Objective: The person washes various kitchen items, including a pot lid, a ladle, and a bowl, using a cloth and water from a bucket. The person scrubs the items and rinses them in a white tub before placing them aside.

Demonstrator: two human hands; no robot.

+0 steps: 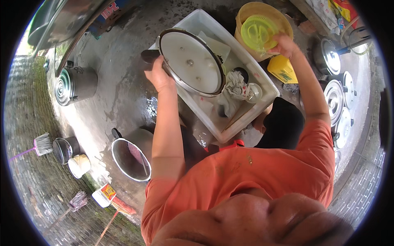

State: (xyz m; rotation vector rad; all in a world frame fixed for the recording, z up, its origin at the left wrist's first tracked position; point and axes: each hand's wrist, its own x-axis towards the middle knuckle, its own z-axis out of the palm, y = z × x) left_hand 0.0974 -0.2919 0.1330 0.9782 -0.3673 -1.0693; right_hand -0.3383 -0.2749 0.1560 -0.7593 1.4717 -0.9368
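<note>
My left hand [161,77] grips the rim of a large round pressure cooker lid [192,61], close to its black handle [150,56]. The lid is tilted over a white plastic tub [246,120], its pale underside with small metal fittings facing me. My right hand [284,46] holds the edge of a yellow-green plastic bowl or scoop [257,30] at the mouth of a tan bucket [264,8]. Inside the tub are a crumpled wet cloth or bag [237,84], a clear round bowl [255,93] and shallow water.
A yellow jug [281,69] stands below the bucket. A deep metal pot [130,158] is by my left arm. Several lidded pots [334,97] line the right side; another pot [81,84] stands far left. Pails [66,150] and mops [78,201] are along the brick wall [27,123].
</note>
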